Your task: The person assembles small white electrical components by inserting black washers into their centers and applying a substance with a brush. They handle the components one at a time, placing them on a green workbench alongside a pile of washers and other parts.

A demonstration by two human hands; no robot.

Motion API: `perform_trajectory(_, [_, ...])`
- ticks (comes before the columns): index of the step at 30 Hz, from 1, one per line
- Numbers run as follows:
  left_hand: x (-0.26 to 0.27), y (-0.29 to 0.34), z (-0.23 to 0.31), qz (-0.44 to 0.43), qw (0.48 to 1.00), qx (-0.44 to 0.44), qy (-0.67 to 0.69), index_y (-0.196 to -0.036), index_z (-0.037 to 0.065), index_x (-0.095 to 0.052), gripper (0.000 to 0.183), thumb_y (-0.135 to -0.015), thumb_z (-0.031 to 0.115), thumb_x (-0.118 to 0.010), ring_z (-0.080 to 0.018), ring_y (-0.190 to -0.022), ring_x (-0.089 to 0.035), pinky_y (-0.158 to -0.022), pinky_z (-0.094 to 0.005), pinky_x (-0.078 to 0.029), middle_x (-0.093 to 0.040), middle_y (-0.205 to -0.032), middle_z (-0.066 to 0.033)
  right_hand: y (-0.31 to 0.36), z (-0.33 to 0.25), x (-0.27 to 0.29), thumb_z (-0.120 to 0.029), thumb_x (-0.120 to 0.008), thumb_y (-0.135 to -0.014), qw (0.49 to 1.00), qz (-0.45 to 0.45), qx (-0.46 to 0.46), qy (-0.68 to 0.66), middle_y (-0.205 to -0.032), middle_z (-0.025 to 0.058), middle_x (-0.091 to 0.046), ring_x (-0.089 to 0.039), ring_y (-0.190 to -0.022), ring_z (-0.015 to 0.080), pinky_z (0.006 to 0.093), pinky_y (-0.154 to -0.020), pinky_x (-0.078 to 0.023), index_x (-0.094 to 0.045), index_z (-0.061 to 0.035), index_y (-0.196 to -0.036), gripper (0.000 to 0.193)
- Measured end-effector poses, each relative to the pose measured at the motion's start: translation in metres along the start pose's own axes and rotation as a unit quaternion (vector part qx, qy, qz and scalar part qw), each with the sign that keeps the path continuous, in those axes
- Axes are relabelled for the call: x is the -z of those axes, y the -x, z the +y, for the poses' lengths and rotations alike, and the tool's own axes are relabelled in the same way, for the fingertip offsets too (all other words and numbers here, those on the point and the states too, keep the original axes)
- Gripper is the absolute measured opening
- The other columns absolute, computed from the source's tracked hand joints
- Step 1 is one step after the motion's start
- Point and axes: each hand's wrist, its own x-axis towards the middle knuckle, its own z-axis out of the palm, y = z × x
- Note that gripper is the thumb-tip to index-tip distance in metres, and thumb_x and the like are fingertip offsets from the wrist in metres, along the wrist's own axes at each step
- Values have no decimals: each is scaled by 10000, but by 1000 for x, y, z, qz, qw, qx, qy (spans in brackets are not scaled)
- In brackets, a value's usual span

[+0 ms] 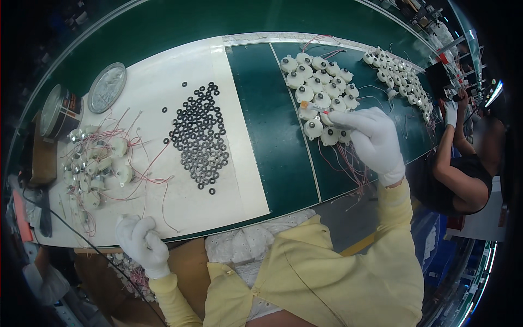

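My right hand (373, 139), in a white glove, is closed around a slim brush-like stick (314, 108) with an orange-tan end and a red band. It reaches over a cluster of white round motors (321, 100) with dark centres, standing close together on the green mat. Whether the stick's end touches a motor I cannot tell. My left hand (141, 242), also gloved in white, is at the table's near edge with curled fingers; anything inside them is hidden. Beyond it, more white motors (92, 166) lie jumbled with red and white wires.
Many black rings (201, 136) are spread on the white board (245, 180). At left are a tub (61, 111) and a round clear lid (107, 87). Another motor group (400, 79) stands far right, near a co-worker (463, 169). Below the table is a cardboard box (188, 272).
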Motion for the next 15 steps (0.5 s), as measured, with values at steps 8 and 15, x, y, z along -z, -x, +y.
perform_trajectory(8, [1,0,1,-6,1000,4,-1,-876,69,-615,146,-797,120,-503,-310,-829,-514,-892,-495,-443,-515,-807,-92,23,1,18,39,-526,-736,999,13,-45,4,-880,81,-758,-685,-780,249,345,-753,-473,-757,-90,-1121,467])
perform_trajectory(15, [1,4,1,-2,1000,12,-13,-872,67,-624,147,-798,111,-505,-319,-869,-529,-909,-489,-446,-527,-827,-100,28,-10,17,42,-489,-725,998,-26,-33,-38,-850,90,-753,-689,-755,252,335,-757,-478,-734,-64,-1172,521])
